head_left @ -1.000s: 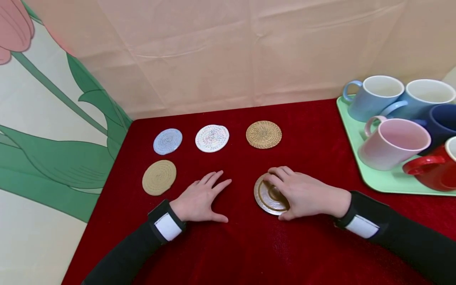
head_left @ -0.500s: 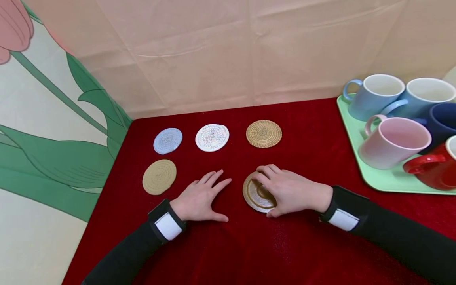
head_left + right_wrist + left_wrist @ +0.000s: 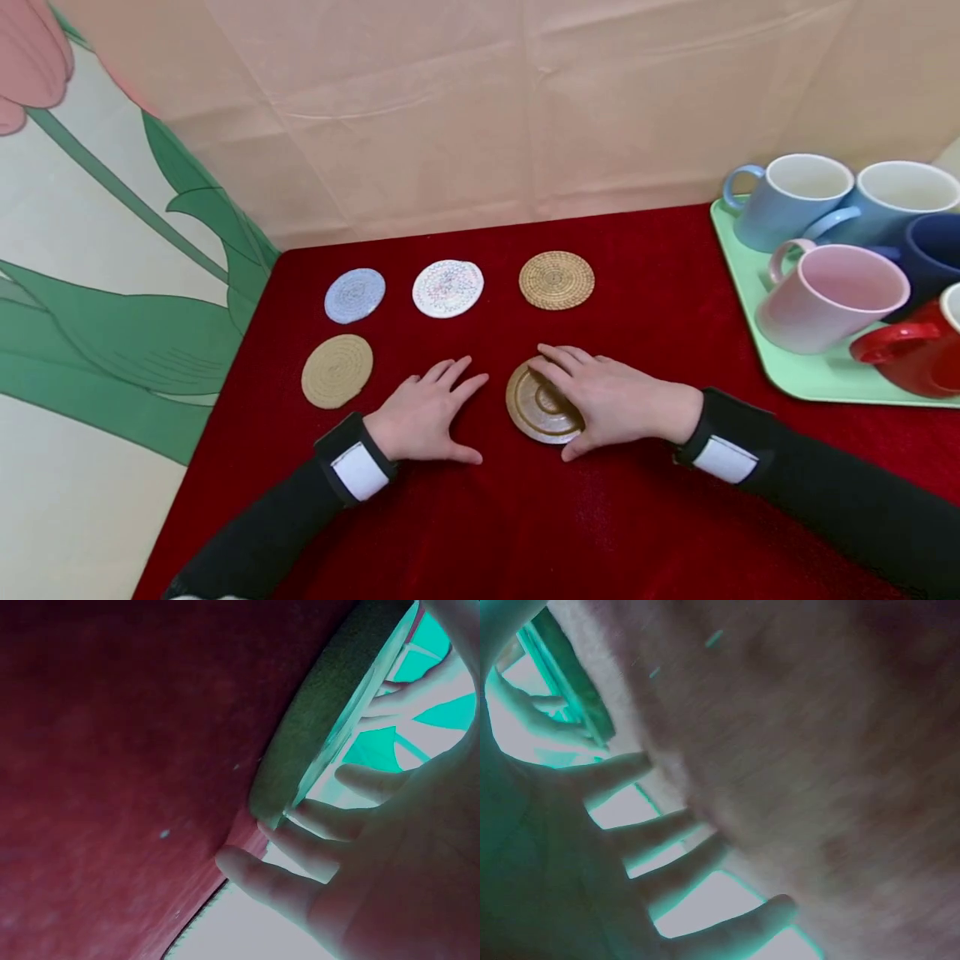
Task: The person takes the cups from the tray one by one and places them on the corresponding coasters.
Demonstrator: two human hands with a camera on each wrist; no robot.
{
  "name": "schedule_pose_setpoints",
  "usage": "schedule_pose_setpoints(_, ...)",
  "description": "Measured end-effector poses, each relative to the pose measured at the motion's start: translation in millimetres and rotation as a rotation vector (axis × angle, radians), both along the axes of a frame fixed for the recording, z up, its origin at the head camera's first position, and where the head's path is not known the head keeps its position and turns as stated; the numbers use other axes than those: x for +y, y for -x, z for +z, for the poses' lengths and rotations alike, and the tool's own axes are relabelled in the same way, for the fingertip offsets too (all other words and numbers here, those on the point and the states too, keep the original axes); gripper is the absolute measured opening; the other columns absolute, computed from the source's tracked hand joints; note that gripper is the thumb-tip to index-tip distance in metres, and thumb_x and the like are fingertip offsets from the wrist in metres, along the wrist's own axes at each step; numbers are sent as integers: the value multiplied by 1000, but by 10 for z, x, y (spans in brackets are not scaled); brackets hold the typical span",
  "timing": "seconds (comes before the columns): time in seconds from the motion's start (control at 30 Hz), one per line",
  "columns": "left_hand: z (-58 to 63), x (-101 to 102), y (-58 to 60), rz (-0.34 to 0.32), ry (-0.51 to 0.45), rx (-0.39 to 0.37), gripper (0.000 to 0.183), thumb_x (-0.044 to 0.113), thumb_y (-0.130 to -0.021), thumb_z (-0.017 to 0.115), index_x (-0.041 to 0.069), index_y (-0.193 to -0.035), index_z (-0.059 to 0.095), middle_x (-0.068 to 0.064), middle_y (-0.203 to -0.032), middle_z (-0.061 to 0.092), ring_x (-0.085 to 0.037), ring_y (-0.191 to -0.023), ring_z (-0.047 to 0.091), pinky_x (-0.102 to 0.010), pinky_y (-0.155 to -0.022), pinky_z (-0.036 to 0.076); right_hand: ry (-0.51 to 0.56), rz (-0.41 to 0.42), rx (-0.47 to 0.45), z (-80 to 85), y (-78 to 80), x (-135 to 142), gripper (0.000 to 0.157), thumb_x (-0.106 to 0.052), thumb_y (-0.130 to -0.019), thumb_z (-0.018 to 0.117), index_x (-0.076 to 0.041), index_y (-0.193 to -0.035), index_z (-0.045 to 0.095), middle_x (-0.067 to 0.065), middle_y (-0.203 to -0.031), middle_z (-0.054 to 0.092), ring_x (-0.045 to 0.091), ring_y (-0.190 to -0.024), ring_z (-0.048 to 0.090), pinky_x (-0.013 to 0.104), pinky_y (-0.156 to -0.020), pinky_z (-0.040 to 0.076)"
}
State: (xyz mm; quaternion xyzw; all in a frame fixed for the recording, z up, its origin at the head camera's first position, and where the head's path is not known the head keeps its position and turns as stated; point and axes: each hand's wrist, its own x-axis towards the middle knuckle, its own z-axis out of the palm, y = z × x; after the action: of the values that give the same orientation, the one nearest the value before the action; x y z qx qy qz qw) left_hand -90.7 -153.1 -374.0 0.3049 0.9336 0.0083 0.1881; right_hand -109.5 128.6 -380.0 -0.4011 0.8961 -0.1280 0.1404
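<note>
A brown round coaster (image 3: pixel 534 410) with raised rings lies flat on the red cloth in the head view. My right hand (image 3: pixel 611 398) arches over its right side, fingers spread loosely at the rim and thumb at the near edge. In the right wrist view, extended fingers (image 3: pixel 277 889) lie by the coaster's thick edge (image 3: pixel 307 727); whether all touch it is unclear. Left of it, my left hand (image 3: pixel 423 417) rests on the cloth with fingers spread, holding nothing. Its fingers (image 3: pixel 727 926) also appear spread in the left wrist view.
A blue coaster (image 3: pixel 355 296), a white patterned coaster (image 3: pixel 447 289) and a woven straw coaster (image 3: pixel 557 281) line the back. A beige coaster (image 3: pixel 337 372) lies at left. At right, a green tray (image 3: pixel 787 373) bears several mugs, including a pink mug (image 3: pixel 828 300).
My right hand has slid the brown coaster leftward across the cloth, and its fingers have since loosened and spread from the rim. The left hand stays in place.
</note>
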Motion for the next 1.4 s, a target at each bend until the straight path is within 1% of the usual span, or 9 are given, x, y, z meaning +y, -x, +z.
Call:
schedule_pose_setpoints(0.13,91,157,45,-4,96,5,100,68,-80,74,16,-157,39,-16,-162,35,-34,-144,39,-54,-107,43,-12,-39,-8,0,-32,133,119,-56,-69,90,-2,-157,31,24,-161,30,42,-143,35,65,-101,43)
schedule_pose_setpoints(0.2,118,256,82,-20,118,21,104,71,-79,73,15,-158,37,-16,-162,34,-33,-144,39,-50,-108,43,-22,-55,16,0,-48,221,121,-57,-69,89,0,-157,30,25,-161,30,43,-143,35,65,-100,44)
schedule_pose_setpoints(0.37,103,539,166,-135,37,92,119,78,-77,69,13,-163,20,-16,-168,17,-33,-152,24,-45,-113,39,-64,-122,65,0,-79,451,123,-67,-69,84,7,-154,33,29,-159,31,47,-143,35,67,-96,45)
schedule_pose_setpoints(0.47,77,693,194,-203,-19,104,123,81,-76,68,13,-164,15,-15,-169,11,-31,-154,19,-44,-115,36,-96,-165,53,-22,-90,556,124,-73,-71,78,8,-153,33,30,-160,28,49,-144,30,70,-96,43)
schedule_pose_setpoints(0.57,51,811,216,-242,-31,103,125,82,-75,68,12,-164,15,-14,-170,10,-30,-154,18,-41,-116,35,-114,-182,41,-57,-98,615,124,-77,-71,75,8,-153,35,31,-160,27,50,-145,28,73,-97,40)
schedule_pose_setpoints(0.67,26,894,237,-257,-19,93,125,80,-74,70,12,-164,16,-14,-169,11,-29,-154,19,-38,-116,35,-125,-182,47,-92,-101,641,125,-79,-70,73,7,-152,36,31,-160,28,50,-145,27,74,-96,40)
schedule_pose_setpoints(0.97,-33,986,272,-262,9,60,122,75,-75,74,11,-163,17,-12,-167,21,-25,-151,25,-33,-110,43,-126,-184,62,-93,-106,637,122,-78,-70,75,5,-152,38,29,-160,29,49,-145,28,74,-96,40)
schedule_pose_setpoints(1.17,-50,985,285,-253,-3,73,118,72,-76,75,10,-162,22,-11,-162,30,-23,-148,30,-31,-107,45,-125,-187,55,-93,-93,630,123,-81,-70,72,4,-152,38,28,-160,29,49,-145,27,74,-97,39)
schedule_pose_setpoints(1.4,-57,949,289,-255,-28,93,116,71,-76,75,9,-160,26,-12,-159,34,-23,-146,33,-30,-108,44,-125,-189,48,-101,-77,622,123,-81,-70,72,3,-153,37,27,-161,27,48,-146,25,74,-97,38)
